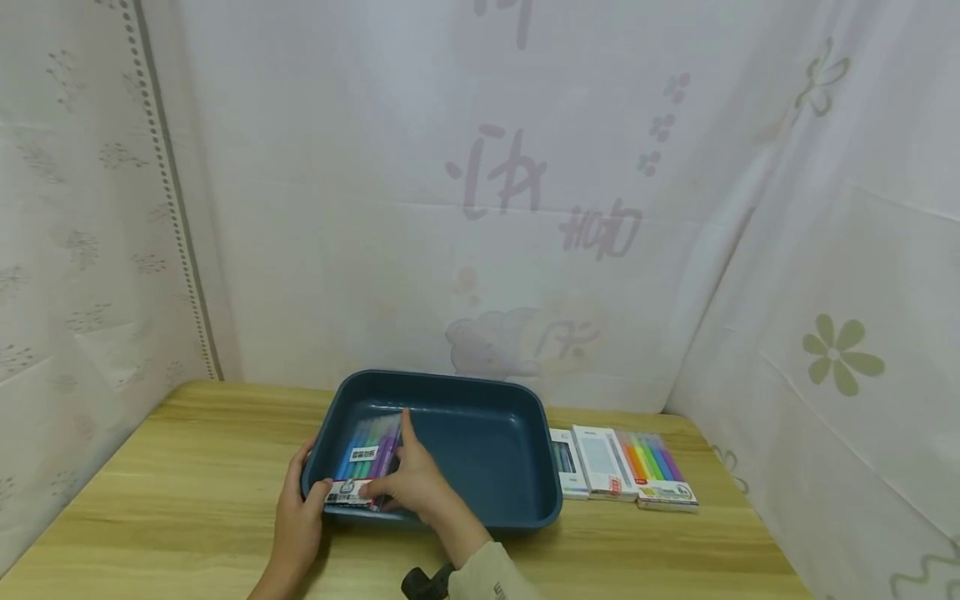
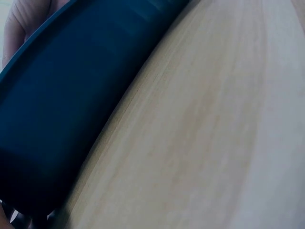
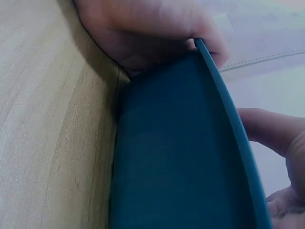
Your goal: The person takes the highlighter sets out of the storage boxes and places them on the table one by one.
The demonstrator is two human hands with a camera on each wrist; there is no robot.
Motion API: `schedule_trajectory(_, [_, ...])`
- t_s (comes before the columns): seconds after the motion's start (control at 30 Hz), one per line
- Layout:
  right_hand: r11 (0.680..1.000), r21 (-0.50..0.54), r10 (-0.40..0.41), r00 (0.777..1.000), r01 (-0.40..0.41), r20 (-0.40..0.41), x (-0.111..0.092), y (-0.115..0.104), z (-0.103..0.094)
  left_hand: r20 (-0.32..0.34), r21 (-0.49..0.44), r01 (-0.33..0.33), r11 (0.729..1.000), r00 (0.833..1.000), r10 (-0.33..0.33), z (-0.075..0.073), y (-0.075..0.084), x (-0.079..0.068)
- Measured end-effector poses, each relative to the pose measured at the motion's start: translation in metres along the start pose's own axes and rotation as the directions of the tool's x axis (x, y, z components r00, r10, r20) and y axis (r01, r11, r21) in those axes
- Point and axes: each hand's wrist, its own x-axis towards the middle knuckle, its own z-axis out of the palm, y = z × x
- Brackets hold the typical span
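Note:
A deep dark-blue tray [image 1: 480,454] stands on the wooden table. My left hand [image 1: 296,521] grips its front left corner, the thumb hooked over the rim; the right wrist view also shows this hand [image 3: 143,21] around the corner. Inside the tray, at its left end, lies a clear pack of coloured pens [image 1: 367,446] with a white label. My right hand [image 1: 420,479] holds the pack's right side, thumb near its front end and index finger stretched along the edge. Its lower fingers are partly hidden. The tray's outer wall [image 2: 71,95] fills much of the left wrist view.
Right of the tray, side by side, lie a white box with a dark window [image 1: 570,475], a white box with a pale panel [image 1: 603,462] and a pack of rainbow-coloured pens [image 1: 656,467]. Patterned white curtains [image 1: 375,208] enclose the table [image 1: 150,492].

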Motion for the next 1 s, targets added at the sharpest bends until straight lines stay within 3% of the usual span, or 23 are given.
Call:
schedule_trajectory(0.2, [0.998,-0.057,-0.026,1.0,0.026,-0.005,-0.003,-0.002,0.004,-0.011,0.011,0.001,1.0,1.0,-0.001,-0.001,-0.001,0.0])
schedule_trajectory(0.63, [0.997,-0.032,-0.075,0.993,0.072,-0.092,-0.007,0.005,0.005,0.0,0.006,-0.004,1.0,1.0,0.004,0.002,-0.002,0.0])
schedule_trajectory(1.0, [0.988,0.08,-0.114,0.98,0.129,-0.165,-0.017,0.002,-0.005,-0.007,-0.004,-0.002,1.0,1.0,0.002,-0.001,0.0,0.001])
